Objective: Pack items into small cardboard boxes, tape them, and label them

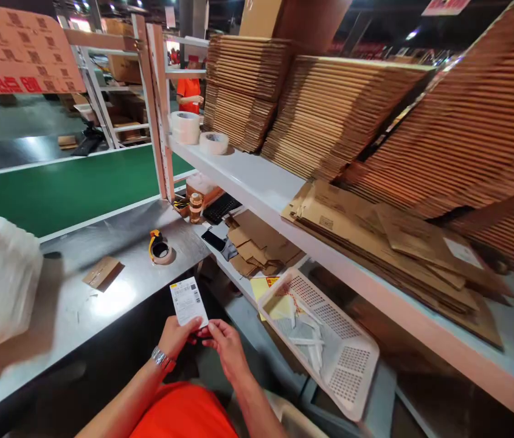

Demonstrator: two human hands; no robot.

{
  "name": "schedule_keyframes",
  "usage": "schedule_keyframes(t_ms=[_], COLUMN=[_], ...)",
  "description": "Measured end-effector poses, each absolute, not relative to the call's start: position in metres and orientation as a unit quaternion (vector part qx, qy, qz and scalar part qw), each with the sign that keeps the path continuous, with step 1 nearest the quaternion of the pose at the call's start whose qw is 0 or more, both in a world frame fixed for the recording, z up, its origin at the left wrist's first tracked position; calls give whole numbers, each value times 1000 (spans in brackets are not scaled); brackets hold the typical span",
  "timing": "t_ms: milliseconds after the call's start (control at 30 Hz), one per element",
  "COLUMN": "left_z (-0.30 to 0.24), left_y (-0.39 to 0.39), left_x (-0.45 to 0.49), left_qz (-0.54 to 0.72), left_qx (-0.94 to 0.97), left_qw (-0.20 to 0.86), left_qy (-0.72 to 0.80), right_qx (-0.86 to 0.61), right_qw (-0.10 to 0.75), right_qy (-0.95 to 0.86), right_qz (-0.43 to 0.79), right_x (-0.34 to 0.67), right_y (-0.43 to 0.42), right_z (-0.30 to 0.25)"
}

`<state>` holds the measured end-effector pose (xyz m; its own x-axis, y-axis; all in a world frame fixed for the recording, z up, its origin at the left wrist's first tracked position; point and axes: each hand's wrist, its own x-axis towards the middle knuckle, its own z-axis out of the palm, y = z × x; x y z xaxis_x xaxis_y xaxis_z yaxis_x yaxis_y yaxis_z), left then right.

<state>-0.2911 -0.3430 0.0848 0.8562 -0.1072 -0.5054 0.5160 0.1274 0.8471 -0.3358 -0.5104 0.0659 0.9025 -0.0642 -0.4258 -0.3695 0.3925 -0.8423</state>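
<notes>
- One white printed slip (187, 298) is held up beside the tabletop (124, 243), its near edge pinched by the left grip (176, 336) – thumb on top.
- Right grip (228, 353): thumb and fingers drawn together at the near right corner; whether they pinch paper, cannot tell.
- Likely light, thin, easily creased – best held by its edges.
- Long axis runs away from the body, far end leaning left.

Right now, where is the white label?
In the head view, the white label is below and left of centre, held by the left hand, with the right hand at its lower right corner.
</notes>
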Motion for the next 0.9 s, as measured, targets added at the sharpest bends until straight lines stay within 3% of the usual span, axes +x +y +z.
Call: schedule_keyframes(t_ms=[200, 300, 400, 533, 733, 900], left_z=[70, 63, 64, 72, 71, 64], left_y=[-348, -345, -340, -336, -344, -348], left_x=[-293, -293, -296, -302, -304, -307], left_qz=[-253, -156, -51, -144, -208, -240], left_qx=[655, 751, 816, 806, 780, 649], left_qw=[698, 624, 574, 568, 591, 705], left_qy=[140, 151, 51, -90, -2, 156], right_qx=[-552, -561, -569, -584, -486, -309], right_qw=[806, 800, 796, 788, 845, 910], right_qy=[199, 201, 201, 181, 181, 272], right_qz=[81, 67, 55, 74, 131, -54], right_x=[-337, -336, -336, -341, -359, -372], right_y=[-515, -512, -509, -506, -525, -620], right_z=[56, 52, 47, 37, 1, -10])
